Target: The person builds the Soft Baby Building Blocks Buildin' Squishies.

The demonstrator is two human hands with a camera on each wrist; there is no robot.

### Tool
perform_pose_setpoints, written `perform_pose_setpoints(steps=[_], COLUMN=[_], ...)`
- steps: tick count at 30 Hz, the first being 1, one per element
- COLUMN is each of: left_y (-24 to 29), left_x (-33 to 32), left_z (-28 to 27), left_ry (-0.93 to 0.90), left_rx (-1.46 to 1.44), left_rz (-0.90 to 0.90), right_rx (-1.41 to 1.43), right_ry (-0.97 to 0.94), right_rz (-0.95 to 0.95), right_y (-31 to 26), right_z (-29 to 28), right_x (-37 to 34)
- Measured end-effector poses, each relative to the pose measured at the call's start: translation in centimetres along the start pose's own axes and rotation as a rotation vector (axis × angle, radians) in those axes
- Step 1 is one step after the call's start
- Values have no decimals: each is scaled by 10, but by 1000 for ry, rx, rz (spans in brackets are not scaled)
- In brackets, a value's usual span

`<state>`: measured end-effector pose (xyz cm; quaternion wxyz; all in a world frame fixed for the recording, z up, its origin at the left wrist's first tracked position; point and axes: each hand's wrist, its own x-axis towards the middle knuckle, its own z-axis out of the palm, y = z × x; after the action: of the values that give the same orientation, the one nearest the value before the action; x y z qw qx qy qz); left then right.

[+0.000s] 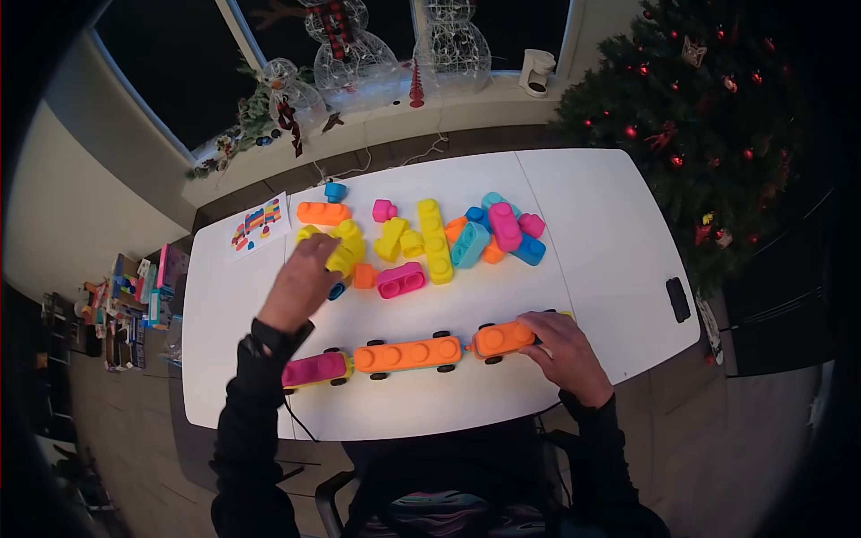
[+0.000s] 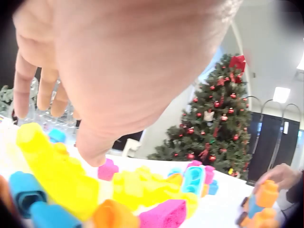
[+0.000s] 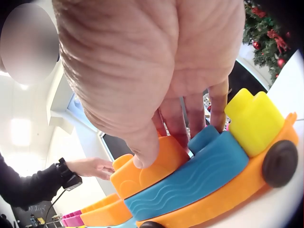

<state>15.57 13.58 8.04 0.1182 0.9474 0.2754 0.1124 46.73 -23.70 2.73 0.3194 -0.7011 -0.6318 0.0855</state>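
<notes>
My left hand (image 1: 300, 280) hovers over a pile of yellow bricks (image 1: 345, 255); in the left wrist view its fingers hang loosely above the yellow bricks (image 2: 61, 175). My right hand (image 1: 574, 359) grips an orange brick (image 1: 504, 338) on the right-hand wheeled car, thumb on the near side and fingers behind. In the right wrist view that orange brick (image 3: 149, 166) sits on a blue brick (image 3: 190, 178) with wavy lines, beside a yellow brick (image 3: 256, 123). To the left stand a car with a long orange top (image 1: 408, 354) and one with a pink top (image 1: 316, 368).
Across the table (image 1: 224, 359) behind the cars lie a long yellow brick (image 1: 435, 242), a pink brick (image 1: 401, 281), an orange brick (image 1: 323, 212) and a mixed pile at the right. A printed sheet (image 1: 258, 226) is at the back left, a black object (image 1: 677, 300) near the right edge.
</notes>
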Motion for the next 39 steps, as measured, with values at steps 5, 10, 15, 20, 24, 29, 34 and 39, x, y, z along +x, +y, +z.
perform_pose_setpoints(steps=[5,10,15,20,24,29,34,39], left_y=[-116,-143,-126,-71,1,78,90,86], left_x=[31,40,30,-3,-37,-71,-80,-85], left_z=[33,40,21,-15,-31,-8,18,26], left_ry=[16,-97,-7,152,170,0,-98,-168], left_rx=[65,-167,-197,-184,-288,-482,-537,-419], left_rz=[-185,-251,-257,-116,-166,-270,-300,-182], right_rx=[20,-6,-29,-98,-71,-78,-129,-160], right_ry=[-2,-20,-18,138,171,18,-18,-56], right_rz=[16,32,34,-41,-118,-278,-310,-281], right_y=[0,0,-9,-36,-59,-83,-74,-65], right_z=[0,-1,-5,-17,-7,31,60,63], right_x=[-1,-2,2,13,25,44,40,38])
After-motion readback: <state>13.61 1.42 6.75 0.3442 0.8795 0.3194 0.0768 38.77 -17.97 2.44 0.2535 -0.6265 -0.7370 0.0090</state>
